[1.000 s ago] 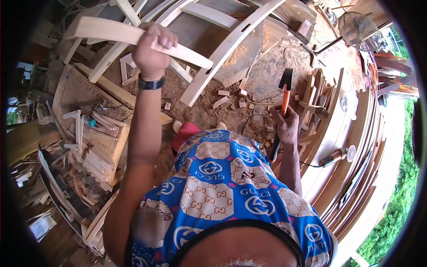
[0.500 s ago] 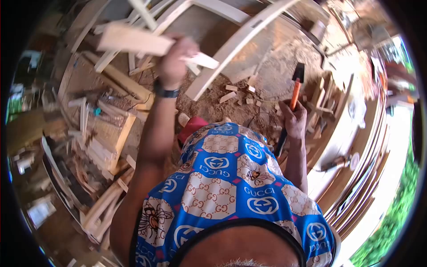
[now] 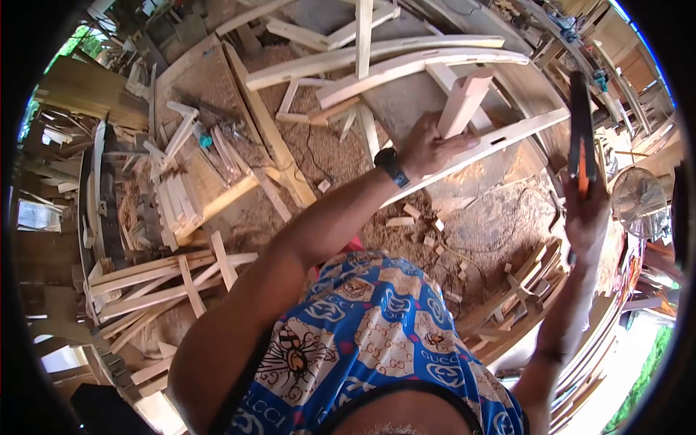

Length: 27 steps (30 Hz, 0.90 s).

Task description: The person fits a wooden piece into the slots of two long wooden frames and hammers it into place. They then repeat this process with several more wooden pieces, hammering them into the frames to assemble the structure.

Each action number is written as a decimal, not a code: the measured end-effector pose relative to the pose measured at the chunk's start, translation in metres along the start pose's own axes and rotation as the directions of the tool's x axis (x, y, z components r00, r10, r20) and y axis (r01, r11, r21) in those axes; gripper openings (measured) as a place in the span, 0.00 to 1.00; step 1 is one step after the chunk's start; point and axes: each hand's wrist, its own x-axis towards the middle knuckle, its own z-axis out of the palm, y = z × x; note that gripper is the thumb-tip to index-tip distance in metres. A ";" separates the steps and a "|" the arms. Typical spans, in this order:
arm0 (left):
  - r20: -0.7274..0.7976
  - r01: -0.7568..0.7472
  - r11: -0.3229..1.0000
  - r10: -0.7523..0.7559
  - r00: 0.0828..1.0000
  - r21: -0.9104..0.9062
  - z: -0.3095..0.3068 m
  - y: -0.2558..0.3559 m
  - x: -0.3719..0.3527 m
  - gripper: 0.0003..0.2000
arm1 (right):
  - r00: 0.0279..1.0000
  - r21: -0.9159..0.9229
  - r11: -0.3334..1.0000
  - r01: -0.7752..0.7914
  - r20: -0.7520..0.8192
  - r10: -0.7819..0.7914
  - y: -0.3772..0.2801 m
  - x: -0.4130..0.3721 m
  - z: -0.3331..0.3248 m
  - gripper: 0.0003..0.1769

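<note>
My left hand (image 3: 433, 151), with a dark band at the wrist, is closed around a short pale wood block (image 3: 465, 103). The block stands tilted up from a long slotted wooden rail (image 3: 518, 134), and the fingers lie against the rail's upper side. The block's lower end is hidden behind my fingers. Out to the right, my right hand (image 3: 586, 214) grips a black-and-orange hand tool (image 3: 581, 138), its long black part pointing up and away from me. I cannot tell the tool's exact kind.
Curved rails (image 3: 428, 69) and an upright post (image 3: 364, 36) lie and stand beyond the left hand. Small wood offcuts (image 3: 412, 211) are scattered on the dusty ground. Stacked timber (image 3: 210, 210) is at left, a round fan (image 3: 638, 192) at far right.
My left hand has moved right and brought the block upright at the slotted rail. My right hand has lifted the tool up and outward to the right. The view has turned.
</note>
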 end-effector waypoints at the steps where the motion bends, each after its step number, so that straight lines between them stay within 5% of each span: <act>1: -0.015 -0.029 0.999 0.029 0.999 -0.045 0.003 -0.005 0.000 0.11 | 1.000 -0.083 0.997 -0.002 0.027 0.004 -0.021 0.016 -0.015 0.13; 4: -0.039 -0.193 0.973 0.199 0.979 0.123 0.012 -0.011 0.007 0.13 | 0.978 -0.161 0.965 0.205 -0.007 -0.209 -0.034 0.049 -0.035 0.17; 5: -0.014 -0.002 1.000 0.002 1.000 -0.027 0.012 -0.005 0.007 0.13 | 0.988 -0.157 0.976 0.150 0.005 -0.152 -0.045 0.056 -0.040 0.19; 6: -0.023 -0.007 1.000 0.006 1.000 -0.022 0.013 -0.010 0.008 0.13 | 0.930 -0.213 0.915 0.344 -0.055 -0.363 -0.045 0.063 -0.037 0.19; 8: -0.015 -0.050 0.998 0.049 0.999 -0.027 0.018 -0.026 0.010 0.12 | 0.978 -0.164 0.964 0.210 0.042 -0.205 -0.061 0.066 -0.031 0.20; 10: -0.050 -0.029 0.996 0.025 0.998 -0.079 0.021 -0.027 0.010 0.12 | 0.851 -0.302 0.796 0.525 0.196 -0.487 -0.044 0.075 -0.014 0.19; 11: 0.033 0.089 0.996 -0.088 0.996 -0.004 0.014 -0.032 0.009 0.14 | 0.832 -0.267 0.789 0.553 0.212 -0.512 -0.043 0.078 -0.010 0.19; 12: 0.118 0.203 0.976 -0.211 0.970 0.072 0.007 -0.025 0.009 0.18 | 0.859 -0.314 0.802 0.507 0.252 -0.445 -0.041 0.082 -0.012 0.19; 14: -0.041 0.035 0.997 -0.038 0.998 -0.073 0.017 -0.018 0.009 0.13 | 0.910 -0.441 0.805 0.398 0.303 -0.284 -0.034 0.094 -0.024 0.18; 16: 0.000 0.086 0.995 -0.086 0.996 -0.055 0.012 -0.024 0.009 0.14 | 0.919 -0.330 0.859 0.391 0.180 -0.350 -0.021 0.103 -0.036 0.15; 18: 0.023 0.169 0.979 -0.167 0.986 -0.112 0.016 -0.029 0.007 0.15 | 0.916 -0.517 0.756 0.401 0.243 -0.319 -0.013 0.106 -0.051 0.15; 20: 0.002 0.152 0.969 -0.155 0.988 -0.197 0.021 -0.024 0.008 0.16 | 0.967 -0.201 0.946 0.254 0.070 -0.245 -0.014 0.097 -0.026 0.16; 22: 0.016 0.154 0.987 -0.153 0.988 -0.052 0.014 -0.022 0.008 0.18 | 0.812 -0.444 0.680 0.584 0.311 -0.494 0.005 0.091 -0.010 0.18; 23: -0.018 0.089 0.996 -0.089 0.996 -0.023 0.016 -0.022 0.007 0.19 | 0.670 -0.498 0.488 0.717 0.299 -0.680 0.007 0.086 -0.012 0.21; 24: -0.019 0.091 0.996 -0.091 0.996 -0.016 0.014 -0.029 0.006 0.19 | 0.669 -0.495 0.490 0.718 0.295 -0.682 -0.003 0.088 -0.014 0.21; 26: -0.005 0.119 0.992 -0.119 0.993 0.045 0.019 -0.049 0.011 0.18 | 0.920 -0.555 0.762 0.334 0.366 -0.137 -0.026 0.096 -0.027 0.21; 27: 0.070 0.309 0.949 -0.305 0.950 -0.057 0.012 -0.029 0.014 0.15 | 0.913 -0.420 0.830 0.367 0.335 -0.234 -0.021 0.100 -0.029 0.21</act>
